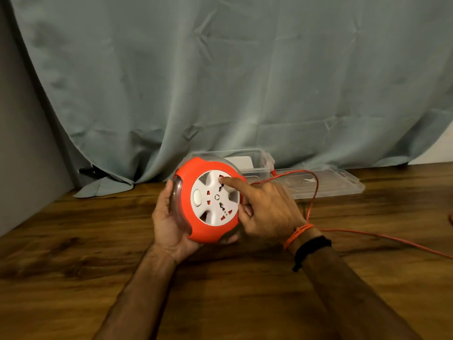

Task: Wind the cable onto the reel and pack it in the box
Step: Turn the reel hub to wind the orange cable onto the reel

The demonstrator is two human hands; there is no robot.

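A round orange reel (196, 224) with a white socket face is held tilted above the wooden table, its face toward me. My left hand (169, 222) cups its left and lower rim. My right hand (267, 212) rests against the reel's right side, its index finger stretched onto the white face near the top. A thin orange cable (313, 200) loops from behind the reel over the right wrist and trails off to the right along the table. A clear plastic box (257, 165) stands behind the reel, partly hidden by it.
The box's clear lid (343, 185) lies flat to the right of the box. A grey-green cloth (220, 82) hangs behind as a backdrop, its hem on the table (98, 241). More orange cable shows at the right edge (450, 217).
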